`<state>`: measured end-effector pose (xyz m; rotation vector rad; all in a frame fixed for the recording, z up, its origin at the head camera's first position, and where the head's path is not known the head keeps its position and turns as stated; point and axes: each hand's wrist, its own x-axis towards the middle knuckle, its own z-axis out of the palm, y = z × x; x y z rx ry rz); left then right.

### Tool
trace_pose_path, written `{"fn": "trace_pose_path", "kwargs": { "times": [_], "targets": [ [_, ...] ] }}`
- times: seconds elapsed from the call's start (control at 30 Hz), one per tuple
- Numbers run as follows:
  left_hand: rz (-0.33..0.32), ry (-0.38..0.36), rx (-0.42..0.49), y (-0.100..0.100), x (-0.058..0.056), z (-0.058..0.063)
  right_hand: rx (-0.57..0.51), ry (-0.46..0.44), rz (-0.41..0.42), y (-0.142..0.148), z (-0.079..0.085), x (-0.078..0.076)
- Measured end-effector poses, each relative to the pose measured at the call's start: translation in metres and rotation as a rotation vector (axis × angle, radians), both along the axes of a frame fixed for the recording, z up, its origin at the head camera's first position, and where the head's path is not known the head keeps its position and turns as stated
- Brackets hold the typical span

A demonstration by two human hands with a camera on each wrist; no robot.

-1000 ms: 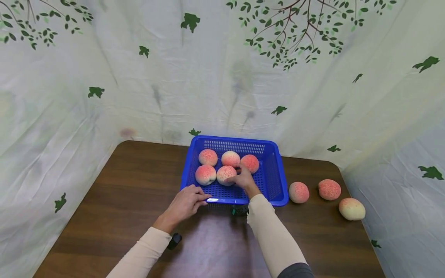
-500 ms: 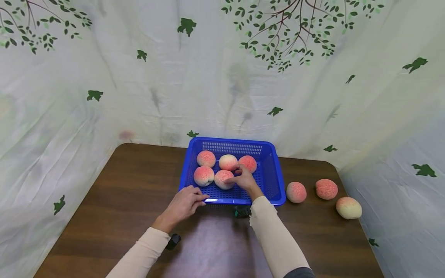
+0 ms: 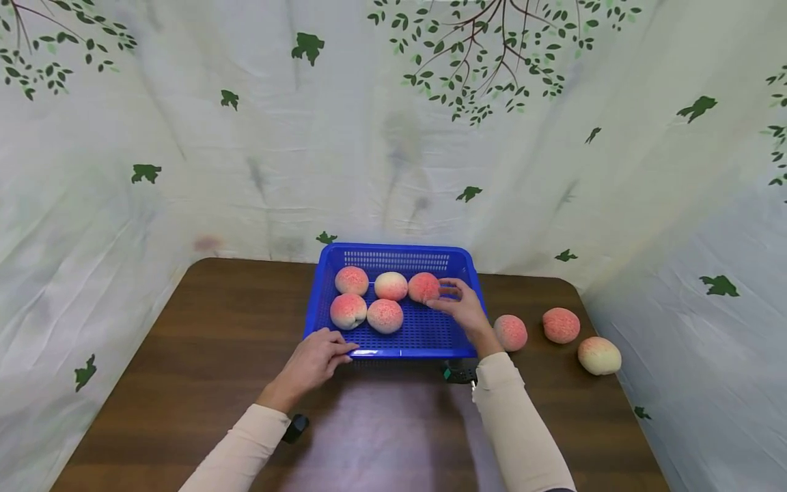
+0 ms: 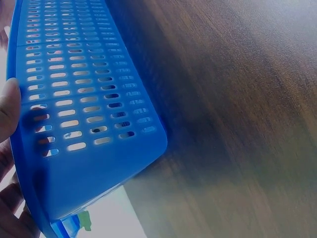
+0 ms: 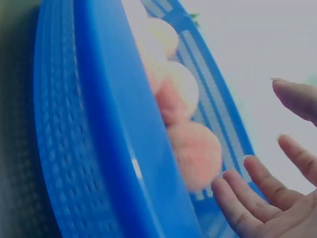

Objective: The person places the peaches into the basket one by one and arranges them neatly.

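Note:
In the head view a blue plastic basket point(image 3: 399, 353) holds several peaches in two rows. My left hand point(image 3: 316, 355) grips its front rim near the left corner. The left wrist view shows the thumb point(image 4: 9, 109) on the outer wall and the other fingers past the rim. My right hand point(image 3: 464, 307) is over the basket's right part, fingers spread, beside the back-row right peach point(image 3: 424, 288). In the right wrist view the fingertips lie right by that peach point(image 5: 195, 154), with nothing held. A front-row peach point(image 3: 385, 316) sits nearer the front rim.
Three more peaches lie on the brown table point(image 3: 184, 383) right of the basket: one peach point(image 3: 510, 333) near its side, another peach point(image 3: 561, 325) further right, and a paler peach point(image 3: 599, 355) near the table's right edge. A leaf-patterned cloth point(image 3: 344, 137) hangs behind.
My right hand has left the front-row peach and moved right, to beside the back-row right peach. The left hand keeps its place on the rim. The head view has turned slightly right.

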<state>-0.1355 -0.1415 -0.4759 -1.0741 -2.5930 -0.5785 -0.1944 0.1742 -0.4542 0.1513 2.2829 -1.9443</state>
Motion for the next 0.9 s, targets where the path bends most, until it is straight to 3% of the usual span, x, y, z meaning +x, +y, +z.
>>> {"fn": "trace_pose_path", "kwargs": {
  "times": [0.2,0.4,0.67,0.9],
  "targets": [
    [-0.006,-0.010,-0.006,-0.001,0.000,-0.003,-0.060,0.072,-0.096,0.033,-0.003,0.009],
    [-0.013,-0.028,-0.023,0.001,0.000,-0.005,-0.128,0.168,-0.264,0.061,-0.004,0.023],
    [-0.002,-0.041,-0.031,0.001,0.001,0.000,0.045,0.154,-0.559,0.100,-0.023,0.041],
    [-0.009,-0.033,-0.023,-0.001,0.000,0.001,0.101,0.181,-0.561,0.115,-0.050,0.050]
  ]
}}
